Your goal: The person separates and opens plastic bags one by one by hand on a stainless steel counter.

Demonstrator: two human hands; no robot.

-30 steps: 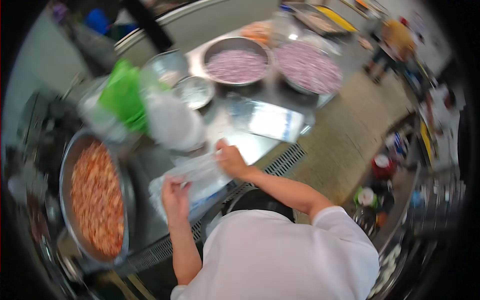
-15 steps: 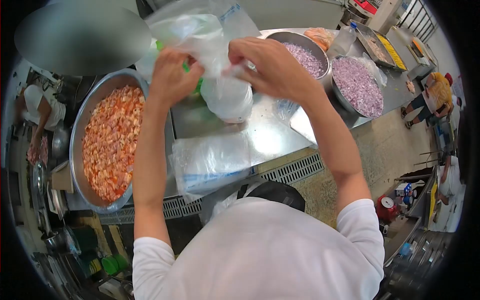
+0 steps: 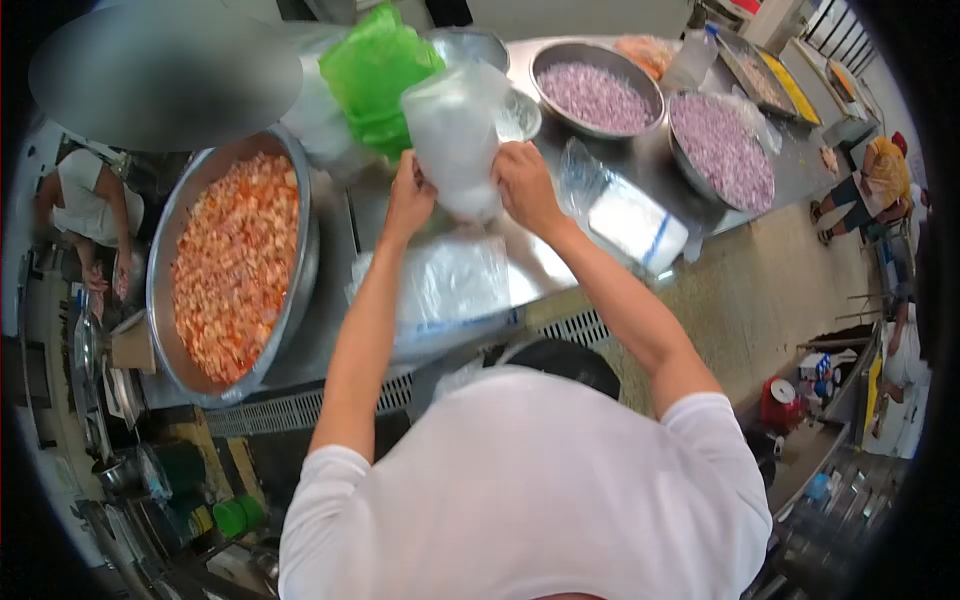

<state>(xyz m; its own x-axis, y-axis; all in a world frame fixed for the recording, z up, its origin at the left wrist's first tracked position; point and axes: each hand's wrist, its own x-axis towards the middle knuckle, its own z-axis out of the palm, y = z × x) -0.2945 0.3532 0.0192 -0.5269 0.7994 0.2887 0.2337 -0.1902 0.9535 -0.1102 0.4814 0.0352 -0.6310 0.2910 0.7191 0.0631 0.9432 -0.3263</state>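
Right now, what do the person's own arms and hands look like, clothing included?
The left hand and right hand are bare, with no gloves or wristwear visible. The short left sleeve and right sleeve are plain white, matching the top, without visible markings.

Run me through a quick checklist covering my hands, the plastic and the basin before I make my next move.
1. Left hand at the left side of the cloudy plastic bundle: ok.
2. Right hand at its right side: ok.
3. Firm grip by either hand: cannot tell, the fingers are partly hidden.
4. Flat plastic bags lying on the metal table: ok.
5. Basin covered: not ok, its orange-red pieces are exposed.
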